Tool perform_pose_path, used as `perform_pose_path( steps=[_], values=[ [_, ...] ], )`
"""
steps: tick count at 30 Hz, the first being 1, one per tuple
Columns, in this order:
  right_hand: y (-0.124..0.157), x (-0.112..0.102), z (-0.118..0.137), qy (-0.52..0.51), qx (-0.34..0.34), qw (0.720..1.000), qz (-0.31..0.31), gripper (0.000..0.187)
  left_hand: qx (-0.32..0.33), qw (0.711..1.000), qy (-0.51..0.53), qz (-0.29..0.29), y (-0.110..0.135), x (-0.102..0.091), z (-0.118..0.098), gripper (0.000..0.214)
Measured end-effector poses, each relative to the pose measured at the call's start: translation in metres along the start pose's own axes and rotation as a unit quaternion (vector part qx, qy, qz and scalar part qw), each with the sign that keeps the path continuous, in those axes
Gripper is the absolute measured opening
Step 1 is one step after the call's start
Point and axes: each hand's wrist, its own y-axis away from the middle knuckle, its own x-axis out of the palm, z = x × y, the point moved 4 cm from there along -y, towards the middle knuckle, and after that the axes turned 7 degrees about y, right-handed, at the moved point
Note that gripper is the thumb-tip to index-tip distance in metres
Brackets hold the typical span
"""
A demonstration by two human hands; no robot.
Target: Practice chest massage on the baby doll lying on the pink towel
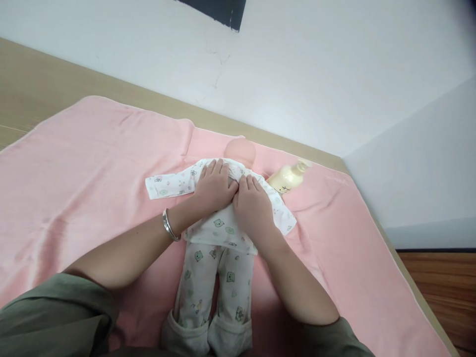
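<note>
A baby doll [241, 148] lies on its back on a pink towel [74, 168], head away from me, dressed in a white printed top [223, 225] and matching trousers [211, 282]. My left hand [213, 187] rests on the doll's chest with its fingers laid flat and together, reaching to the collar. A silver bangle [169, 225] sits on that wrist. My right hand [253, 206] lies beside it on the chest, fingers also flat on the cloth. Neither hand holds a loose object.
A cream pump bottle [288, 177] lies on the towel by the doll's right-hand side. The towel covers a wooden table [33, 84] set against a white wall. The table's right edge drops to a wooden floor [442, 282].
</note>
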Motion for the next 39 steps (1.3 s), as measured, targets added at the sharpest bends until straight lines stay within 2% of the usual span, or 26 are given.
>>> perform_pose_path(
  steps=[5, 11, 15, 21, 25, 28, 34, 39],
  values=[
    [-0.011, -0.005, -0.012, -0.052, 0.000, 0.998, 0.020, 0.042, 0.039, 0.999, -0.018, -0.022, 0.001, -0.007, -0.001, 0.057],
    [-0.026, 0.011, -0.027, -0.063, 0.001, 0.998, -0.023, 0.042, 0.080, 0.995, -0.054, -0.039, 0.010, -0.011, -0.014, 0.035],
    [-0.032, 0.015, -0.031, -0.053, -0.024, 0.997, -0.047, 0.037, 0.104, 0.993, -0.051, -0.032, 0.014, -0.005, -0.019, 0.039],
    [-0.023, -0.004, -0.022, -0.043, -0.013, 0.998, -0.037, 0.024, 0.118, 0.991, -0.036, -0.045, 0.006, -0.002, -0.007, 0.036],
    [-0.012, -0.012, -0.007, -0.031, -0.017, 0.999, -0.028, 0.027, 0.099, 0.994, -0.043, -0.035, -0.002, -0.006, 0.002, 0.033],
    [-0.009, -0.009, -0.005, -0.035, -0.019, 0.999, -0.028, 0.033, 0.085, 0.995, -0.049, -0.030, -0.005, -0.009, 0.004, 0.038],
    [-0.021, 0.005, -0.021, -0.069, -0.014, 0.997, -0.020, 0.043, 0.093, 0.992, -0.082, -0.011, 0.008, -0.009, -0.009, 0.042],
    [-0.031, 0.006, -0.030, -0.057, -0.017, 0.998, -0.014, 0.038, 0.098, 0.988, -0.115, -0.018, 0.023, -0.005, -0.021, 0.044]
  ],
)
